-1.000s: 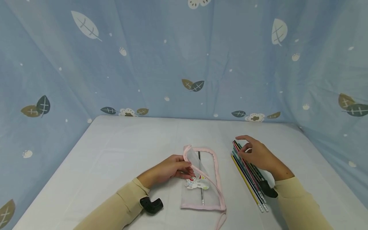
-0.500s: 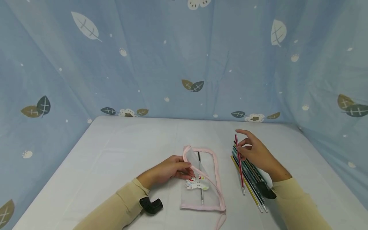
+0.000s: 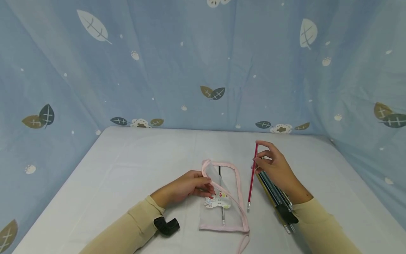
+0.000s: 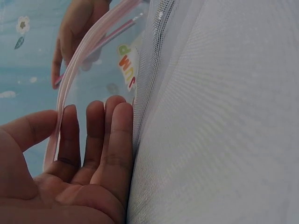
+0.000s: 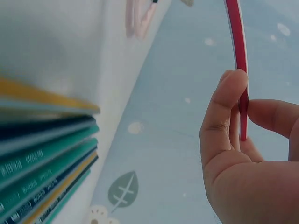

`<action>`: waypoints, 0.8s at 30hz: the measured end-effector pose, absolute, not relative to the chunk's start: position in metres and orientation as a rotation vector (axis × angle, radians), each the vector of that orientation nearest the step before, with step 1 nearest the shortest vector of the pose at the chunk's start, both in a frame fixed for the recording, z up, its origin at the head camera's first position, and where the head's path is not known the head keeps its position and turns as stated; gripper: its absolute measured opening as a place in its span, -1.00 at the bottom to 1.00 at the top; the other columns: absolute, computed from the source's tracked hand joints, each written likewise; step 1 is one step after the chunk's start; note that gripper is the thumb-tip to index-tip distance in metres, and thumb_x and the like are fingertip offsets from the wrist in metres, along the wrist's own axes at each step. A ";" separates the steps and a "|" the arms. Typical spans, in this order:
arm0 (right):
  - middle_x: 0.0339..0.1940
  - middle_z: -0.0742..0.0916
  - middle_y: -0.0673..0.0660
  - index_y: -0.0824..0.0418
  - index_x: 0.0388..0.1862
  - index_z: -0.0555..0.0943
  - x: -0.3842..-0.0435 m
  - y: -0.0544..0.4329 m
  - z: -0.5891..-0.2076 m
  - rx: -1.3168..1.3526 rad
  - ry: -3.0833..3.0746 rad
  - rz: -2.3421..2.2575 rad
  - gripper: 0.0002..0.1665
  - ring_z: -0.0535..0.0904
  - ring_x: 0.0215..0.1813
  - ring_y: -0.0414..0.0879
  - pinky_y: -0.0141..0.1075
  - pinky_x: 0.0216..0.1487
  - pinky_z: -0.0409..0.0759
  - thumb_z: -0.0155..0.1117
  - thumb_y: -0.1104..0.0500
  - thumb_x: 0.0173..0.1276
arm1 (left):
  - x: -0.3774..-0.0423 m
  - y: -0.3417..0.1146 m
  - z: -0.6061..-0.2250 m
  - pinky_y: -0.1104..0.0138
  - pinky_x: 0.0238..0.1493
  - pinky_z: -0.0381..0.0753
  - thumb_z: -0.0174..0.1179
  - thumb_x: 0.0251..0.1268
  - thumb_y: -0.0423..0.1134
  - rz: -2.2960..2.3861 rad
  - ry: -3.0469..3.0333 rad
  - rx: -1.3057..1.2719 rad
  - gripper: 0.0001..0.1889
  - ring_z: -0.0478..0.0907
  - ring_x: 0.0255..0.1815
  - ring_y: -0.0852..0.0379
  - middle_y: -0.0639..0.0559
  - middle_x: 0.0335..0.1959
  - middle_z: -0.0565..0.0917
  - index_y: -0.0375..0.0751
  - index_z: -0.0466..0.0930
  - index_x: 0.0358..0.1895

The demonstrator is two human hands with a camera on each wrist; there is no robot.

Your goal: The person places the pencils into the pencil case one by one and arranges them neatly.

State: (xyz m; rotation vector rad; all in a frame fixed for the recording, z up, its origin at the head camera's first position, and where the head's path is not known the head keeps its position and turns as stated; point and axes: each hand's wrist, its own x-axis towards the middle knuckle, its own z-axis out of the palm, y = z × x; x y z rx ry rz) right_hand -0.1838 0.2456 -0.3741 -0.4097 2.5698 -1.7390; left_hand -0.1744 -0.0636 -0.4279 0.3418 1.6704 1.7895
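My left hand (image 3: 190, 187) lifts the clear front of a pencil pouch (image 3: 240, 190) with pink trim. In the left wrist view, thumb and index finger pinch the pink edge (image 4: 71, 70), while the other fingers extend inside against the mesh back (image 4: 210, 116). A dark pencil (image 3: 223, 213) lies inside the pouch. Right of it, my right hand (image 3: 276, 171) holds a red pencil (image 3: 251, 185) between thumb and fingers, its index fingertip at the upper end and its eraser end downward. The red pencil stands raised and apart from the pouch.
Several pencils (image 3: 269, 188), yellow, green and dark, lie in a bundle beneath the right hand and wrist. A pink strap (image 3: 243, 243) trails from the pouch's lower right corner. Blue leaf-patterned cloth (image 3: 177, 70) borders the white table (image 3: 152, 151).
My right hand has drawn the red pencil out of the bundle, raised it and brought it left towards the pouch. The left hand stays at the pouch edge.
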 end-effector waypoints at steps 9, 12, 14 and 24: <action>-0.04 0.57 0.47 0.15 0.52 0.18 -0.179 0.235 -0.378 -0.428 2.532 -1.736 -0.35 0.72 -0.34 -0.01 -0.22 -0.23 0.81 0.12 0.30 0.52 | -0.172 -0.062 -0.424 0.16 0.11 0.76 0.02 0.53 -0.25 1.813 1.676 0.327 -0.73 0.71 -0.12 0.08 -0.10 -0.20 0.69 -0.45 0.47 0.01; -0.03 0.56 0.49 0.13 0.51 0.20 -0.180 0.233 -0.380 -0.431 2.499 -1.757 -0.35 0.72 -0.34 -0.01 -0.21 -0.24 0.81 0.12 0.30 0.51 | -0.171 -0.061 -0.423 0.14 0.12 0.75 0.02 0.53 -0.24 1.817 1.677 0.332 -0.73 0.70 -0.12 0.09 -0.14 -0.16 0.69 -0.44 0.46 0.02; -0.02 0.55 0.50 0.12 0.51 0.20 -0.181 0.232 -0.381 -0.428 2.479 -1.767 -0.35 0.72 -0.34 -0.01 -0.22 -0.24 0.81 0.13 0.30 0.51 | -0.171 -0.060 -0.423 0.13 0.13 0.74 0.03 0.53 -0.23 1.829 1.670 0.339 -0.73 0.70 -0.11 0.08 -0.18 -0.15 0.69 -0.43 0.45 0.02; -0.04 0.54 0.50 0.17 0.50 0.19 -0.179 0.229 -0.391 -0.415 2.391 -1.755 -0.34 0.71 -0.28 -0.04 -0.22 -0.22 0.81 0.15 0.30 0.50 | -0.168 -0.055 -0.425 0.11 0.15 0.74 0.02 0.53 -0.25 1.847 1.625 0.326 -0.80 0.69 -0.11 0.11 -0.07 -0.19 0.70 -0.34 0.45 -0.02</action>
